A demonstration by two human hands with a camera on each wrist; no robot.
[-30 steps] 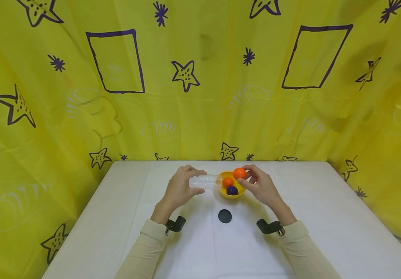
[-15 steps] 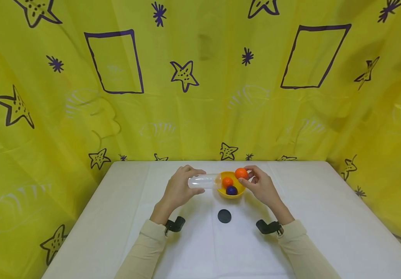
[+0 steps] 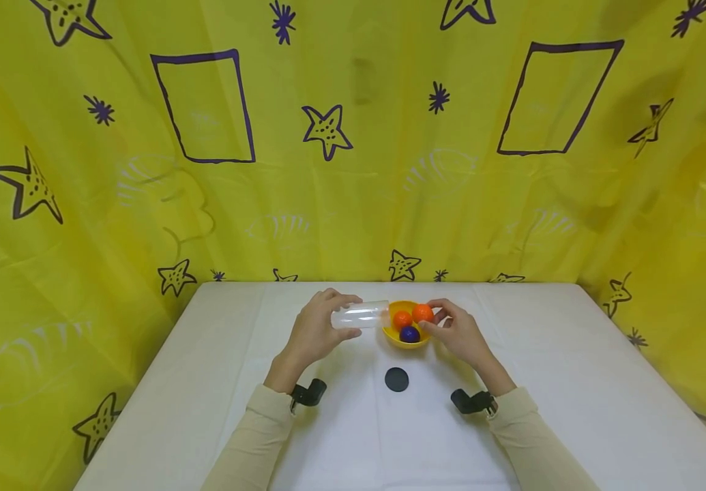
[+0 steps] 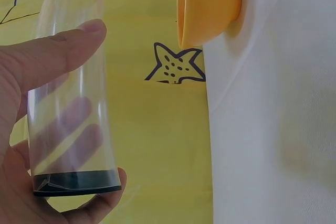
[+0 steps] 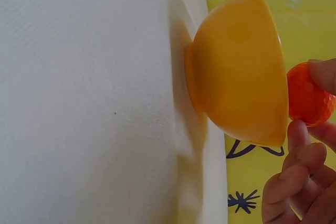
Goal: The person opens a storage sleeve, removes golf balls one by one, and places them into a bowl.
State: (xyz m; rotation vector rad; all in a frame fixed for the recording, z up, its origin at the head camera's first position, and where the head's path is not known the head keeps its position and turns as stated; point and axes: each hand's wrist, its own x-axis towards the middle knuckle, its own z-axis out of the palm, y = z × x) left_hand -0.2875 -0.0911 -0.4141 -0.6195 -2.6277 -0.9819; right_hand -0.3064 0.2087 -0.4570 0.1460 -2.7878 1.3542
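The left hand (image 3: pixel 314 332) holds a clear tube (image 3: pixel 360 316) on its side, its mouth beside a yellow bowl (image 3: pixel 406 339). The right hand (image 3: pixel 460 334) pinches an orange ball (image 3: pixel 423 313) over the bowl, which holds another orange ball (image 3: pixel 402 320) and a purple ball (image 3: pixel 410 334). A black lid (image 3: pixel 397 379) lies on the white table (image 3: pixel 574 382).

We see no readable text, labels, brands or numbers in any view. The yellow backdrop (image 3: pixel 353 170) carries only drawn purple shapes: stars, asterisks and rectangles, no letters. The clear tube (image 3: pixel 361 315), the yellow bowl (image 3: pixel 392 333), the balls and the black lid (image 3: pixel 396 379) on the white table (image 3: pixel 574 382) show no print that we can make out. The wrist views add none.
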